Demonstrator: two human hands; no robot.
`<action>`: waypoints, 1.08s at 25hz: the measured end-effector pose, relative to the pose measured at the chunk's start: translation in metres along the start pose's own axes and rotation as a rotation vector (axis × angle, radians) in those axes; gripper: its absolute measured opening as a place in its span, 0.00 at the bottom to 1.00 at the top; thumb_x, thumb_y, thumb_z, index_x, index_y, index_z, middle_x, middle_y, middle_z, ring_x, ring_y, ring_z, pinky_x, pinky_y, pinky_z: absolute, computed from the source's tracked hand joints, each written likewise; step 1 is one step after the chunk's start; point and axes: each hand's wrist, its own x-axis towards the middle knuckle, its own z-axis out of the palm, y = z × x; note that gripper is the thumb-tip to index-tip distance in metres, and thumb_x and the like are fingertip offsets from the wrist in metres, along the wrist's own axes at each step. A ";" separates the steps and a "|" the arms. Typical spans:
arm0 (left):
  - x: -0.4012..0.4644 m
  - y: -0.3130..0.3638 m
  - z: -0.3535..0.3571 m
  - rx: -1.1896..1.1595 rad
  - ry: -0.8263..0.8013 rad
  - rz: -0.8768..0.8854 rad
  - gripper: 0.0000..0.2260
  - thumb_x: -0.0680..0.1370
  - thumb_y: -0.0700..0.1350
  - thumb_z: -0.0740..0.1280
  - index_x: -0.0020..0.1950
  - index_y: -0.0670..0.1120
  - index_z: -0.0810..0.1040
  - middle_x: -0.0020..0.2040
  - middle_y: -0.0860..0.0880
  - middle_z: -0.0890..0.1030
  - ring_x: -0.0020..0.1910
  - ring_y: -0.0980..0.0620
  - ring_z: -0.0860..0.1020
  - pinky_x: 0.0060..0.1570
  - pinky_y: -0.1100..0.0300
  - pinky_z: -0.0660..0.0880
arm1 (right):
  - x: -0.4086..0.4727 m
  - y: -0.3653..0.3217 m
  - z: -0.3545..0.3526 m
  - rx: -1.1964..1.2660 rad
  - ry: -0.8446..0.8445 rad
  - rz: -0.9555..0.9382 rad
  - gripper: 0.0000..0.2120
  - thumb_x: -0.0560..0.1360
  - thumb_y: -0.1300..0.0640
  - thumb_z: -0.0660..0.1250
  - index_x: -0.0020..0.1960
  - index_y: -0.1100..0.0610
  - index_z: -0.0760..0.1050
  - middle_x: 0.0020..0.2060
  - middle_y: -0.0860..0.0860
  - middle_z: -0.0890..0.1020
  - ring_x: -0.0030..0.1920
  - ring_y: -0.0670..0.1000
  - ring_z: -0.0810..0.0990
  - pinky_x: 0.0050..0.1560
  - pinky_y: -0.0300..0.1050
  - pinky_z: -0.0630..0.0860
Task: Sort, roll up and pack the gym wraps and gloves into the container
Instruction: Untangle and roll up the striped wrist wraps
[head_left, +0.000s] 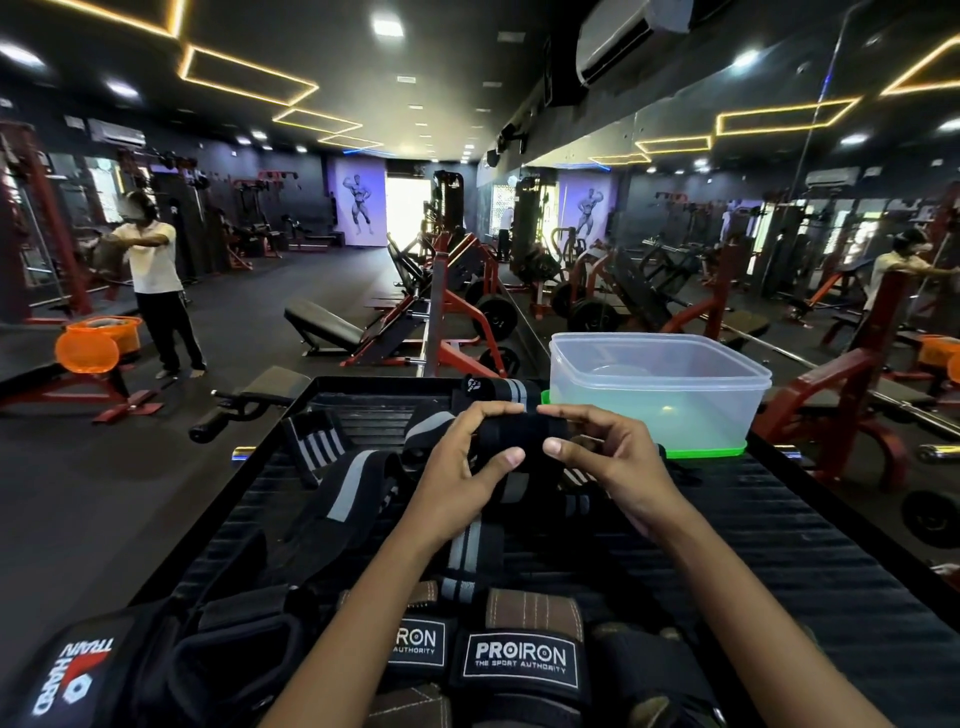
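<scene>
Both hands hold a black rolled wrap (524, 435) above the black ribbed platform (779, 530). My left hand (462, 467) grips its left end, thumb in front and fingers curled over the top. My right hand (608, 457) grips the right end the same way. A loose tail of the grey-striped wrap (470, 551) hangs down from the roll toward me. Another rolled grey-striped wrap (498, 391) lies just behind. The clear plastic container (660, 400) stands empty on its green lid (706, 449) at the right rear.
More unrolled black and grey wraps (348, 483) lie left of my hands. Black PROIRON gloves (519, 660) and a TRAIN HARD strap (72, 670) lie near the front edge. Gym machines and benches surround the platform; a person (156, 291) stands far left.
</scene>
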 end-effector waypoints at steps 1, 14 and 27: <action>0.000 0.000 0.000 -0.007 0.024 0.004 0.15 0.75 0.42 0.70 0.60 0.52 0.77 0.58 0.53 0.81 0.59 0.54 0.79 0.60 0.54 0.75 | 0.000 0.000 0.000 0.009 0.003 0.002 0.19 0.68 0.58 0.75 0.59 0.53 0.81 0.51 0.56 0.85 0.54 0.60 0.83 0.57 0.56 0.78; -0.002 0.001 0.004 0.061 0.086 0.035 0.15 0.72 0.45 0.73 0.57 0.52 0.79 0.53 0.57 0.83 0.55 0.57 0.81 0.59 0.53 0.77 | -0.002 -0.005 0.003 0.007 0.002 -0.006 0.17 0.69 0.51 0.77 0.57 0.53 0.81 0.51 0.57 0.84 0.52 0.57 0.82 0.51 0.52 0.77; -0.003 0.004 0.003 0.020 0.097 0.031 0.17 0.72 0.48 0.74 0.59 0.49 0.79 0.53 0.56 0.83 0.55 0.56 0.81 0.58 0.52 0.77 | -0.003 -0.007 0.003 0.003 -0.058 -0.057 0.19 0.68 0.60 0.76 0.58 0.54 0.80 0.55 0.53 0.83 0.56 0.52 0.82 0.52 0.45 0.78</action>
